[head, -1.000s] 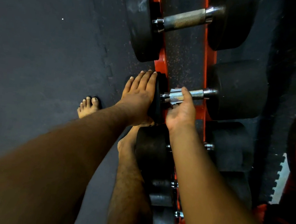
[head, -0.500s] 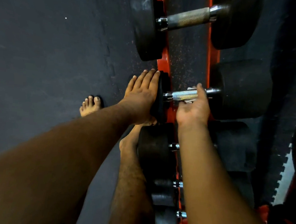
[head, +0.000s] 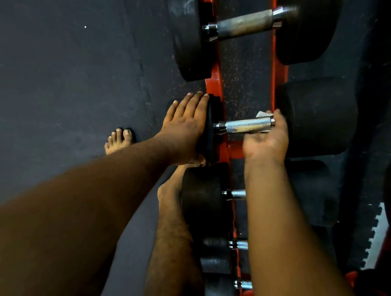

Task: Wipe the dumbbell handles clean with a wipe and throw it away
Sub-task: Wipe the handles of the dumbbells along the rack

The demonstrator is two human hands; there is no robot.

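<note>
I see my left hand (head: 185, 123) lying flat, fingers straight, against the dumbbell's left weight (head: 212, 128). My right hand (head: 268, 137) curls round the knurled handle (head: 247, 125) at its right end, holding a white wipe (head: 262, 114) there. No readable writing.

The right hand (head: 265, 140) has slid with the wipe (head: 261, 114) along the dumbbell handle (head: 248, 125) to its far end. More bare knurled metal now shows near the left weight.

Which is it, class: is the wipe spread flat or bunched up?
Bunched: only a small white corner of the wipe shows behind the handle, gripped in the right hand.
</note>
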